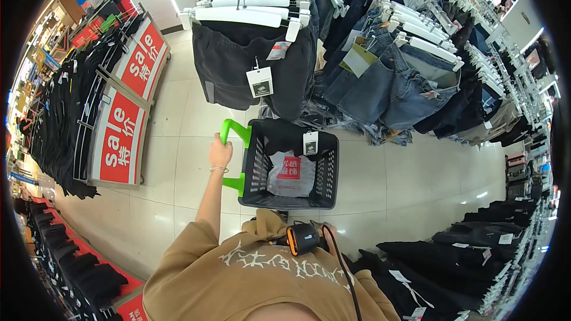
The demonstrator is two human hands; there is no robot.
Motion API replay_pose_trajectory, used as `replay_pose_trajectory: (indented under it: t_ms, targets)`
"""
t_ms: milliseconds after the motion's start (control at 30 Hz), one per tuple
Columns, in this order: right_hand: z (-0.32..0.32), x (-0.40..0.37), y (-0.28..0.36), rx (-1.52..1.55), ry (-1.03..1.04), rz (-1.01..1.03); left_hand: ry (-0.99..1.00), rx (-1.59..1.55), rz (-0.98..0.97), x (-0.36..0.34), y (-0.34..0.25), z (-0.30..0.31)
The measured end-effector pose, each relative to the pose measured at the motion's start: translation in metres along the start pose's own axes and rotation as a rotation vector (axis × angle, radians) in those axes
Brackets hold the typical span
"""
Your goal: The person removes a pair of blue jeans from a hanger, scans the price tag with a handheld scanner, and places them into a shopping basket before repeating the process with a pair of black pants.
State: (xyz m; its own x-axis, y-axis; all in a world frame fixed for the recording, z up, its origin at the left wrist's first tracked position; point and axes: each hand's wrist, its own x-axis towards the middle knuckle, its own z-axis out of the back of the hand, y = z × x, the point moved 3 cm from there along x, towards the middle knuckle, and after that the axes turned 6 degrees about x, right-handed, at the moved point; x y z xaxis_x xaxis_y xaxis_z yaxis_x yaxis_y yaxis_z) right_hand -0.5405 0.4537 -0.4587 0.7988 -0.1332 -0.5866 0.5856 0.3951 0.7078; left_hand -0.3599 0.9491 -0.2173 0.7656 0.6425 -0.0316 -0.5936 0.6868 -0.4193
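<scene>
My left hand point(220, 152) is closed round the green handle point(228, 129) of a dark grey shopping basket point(255, 169). Inside the basket lie black clothing point(279, 135) with a white tag point(310, 143) and a pale plastic bag point(279, 181) with red print. At my waist, my right hand point(330, 235) shows only in part, beside a black-and-orange device point(304, 238) that hangs against my brown top. A black cord runs over that side. The fingers of this hand are hidden, so its grip cannot be made out.
Ahead, black trousers point(232, 53) hang on white hangers, with denim shorts point(380, 83) on the rack to the right. A clothes rack with red sale signs point(119, 142) stands left. Dark clothes point(452, 255) lie at the lower right. Pale floor tiles point(160, 202) run between the racks.
</scene>
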Motion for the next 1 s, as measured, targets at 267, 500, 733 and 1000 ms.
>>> replay_pose_trajectory:
  t_ms: [267, 500, 733, 1000]
  targets:
    - [0.013, -0.009, 0.070, 0.127, 0.009, -0.006, -0.083, 0.105, 0.060, 0.001, 0.014, 0.014]
    - [0.043, -0.001, 0.089, -0.147, -0.045, -0.035, -0.116, 0.106, 0.174, -0.001, 0.012, 0.018]
    - [0.075, 0.068, 0.018, -0.102, 0.142, 0.006, -0.185, 0.189, 0.164, -0.005, 0.002, 0.021]
    - [0.099, 0.106, -0.021, 0.146, 0.215, -0.108, -0.197, 0.253, 0.208, -0.005, 0.000, 0.020]
